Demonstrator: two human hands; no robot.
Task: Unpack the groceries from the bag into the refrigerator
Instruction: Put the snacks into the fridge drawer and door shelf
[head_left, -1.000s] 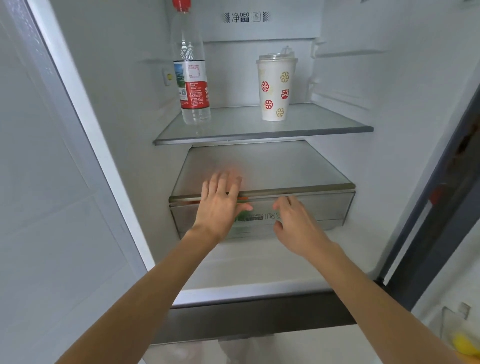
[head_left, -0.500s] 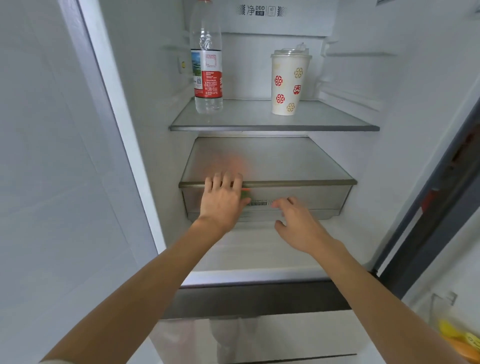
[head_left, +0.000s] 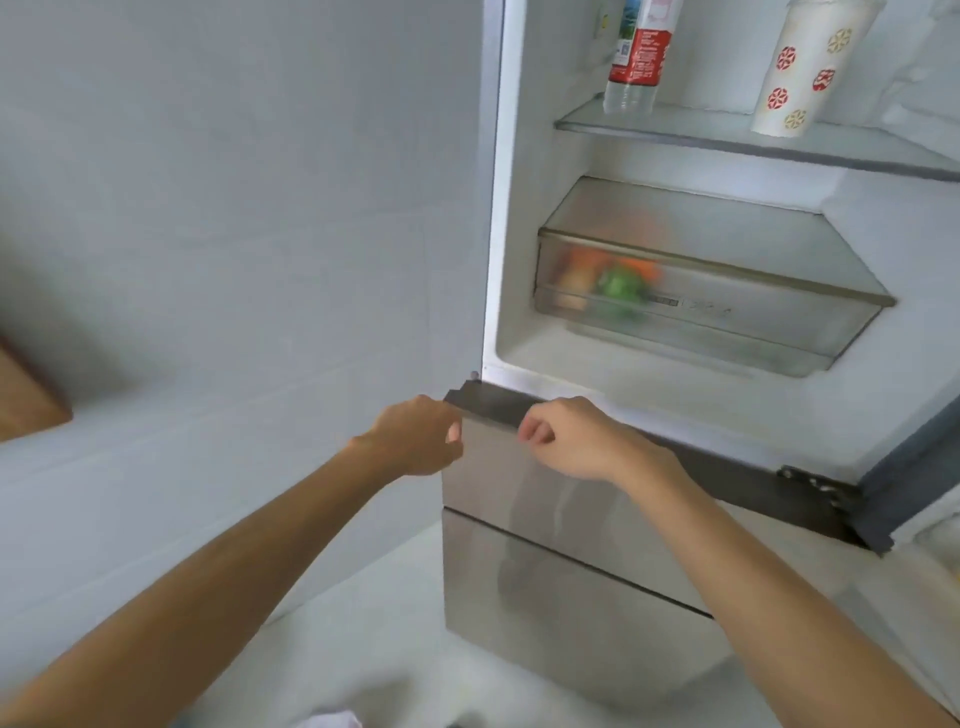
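The refrigerator stands open at the upper right. Its clear crisper drawer is pushed in, with blurred orange and green produce showing through the front. On the glass shelf above stand a water bottle with a red label and a white paper cup with red and gold flowers. My left hand and my right hand hover in front of the fridge's lower front edge, fingers curled, nothing in them. No grocery bag is in view.
A white wall or side panel fills the left. Two closed metallic lower drawers sit below my hands. The open fridge door's dark edge is at the right. A wooden corner pokes in at far left.
Both hands have pulled back from the crisper drawer's front to below the fridge opening and curled shut. The drawer now sits pushed in. The view has swung left and down.
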